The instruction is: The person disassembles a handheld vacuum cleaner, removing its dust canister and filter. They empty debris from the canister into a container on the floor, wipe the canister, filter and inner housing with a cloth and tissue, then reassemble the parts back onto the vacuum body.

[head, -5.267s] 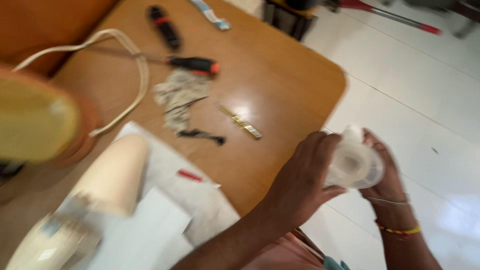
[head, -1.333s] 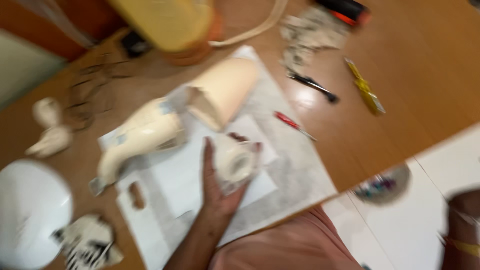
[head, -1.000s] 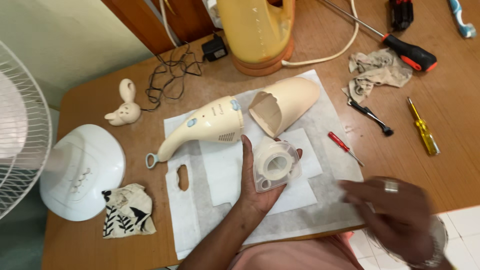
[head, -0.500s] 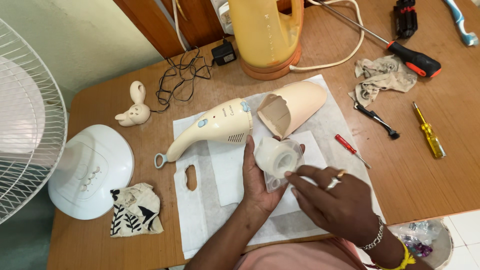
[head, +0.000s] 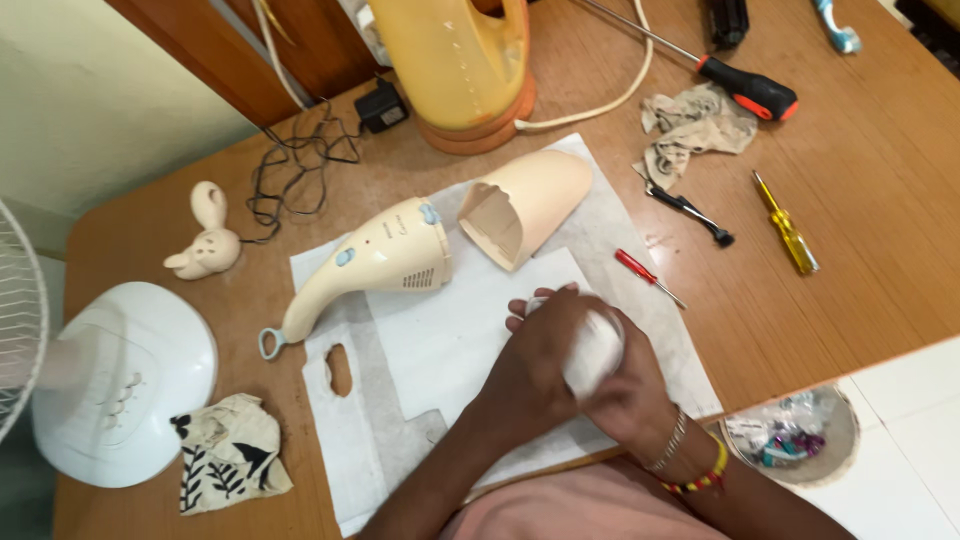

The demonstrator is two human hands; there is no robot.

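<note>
Both forearms are bare, without sleeves. The right hand [head: 625, 390] wears a thin silver chain bracelet and a red-and-yellow beaded bangle at the wrist. The left hand [head: 535, 360] wears nothing. Pink clothing covers the lap below the bangle.

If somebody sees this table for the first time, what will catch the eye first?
Probably the two hands, left hand and right hand, clasped around a white part over the white sheet near the table's front edge. Just behind them lie a cream vacuum body and its detached nose, with a yellow jug beyond.
</note>
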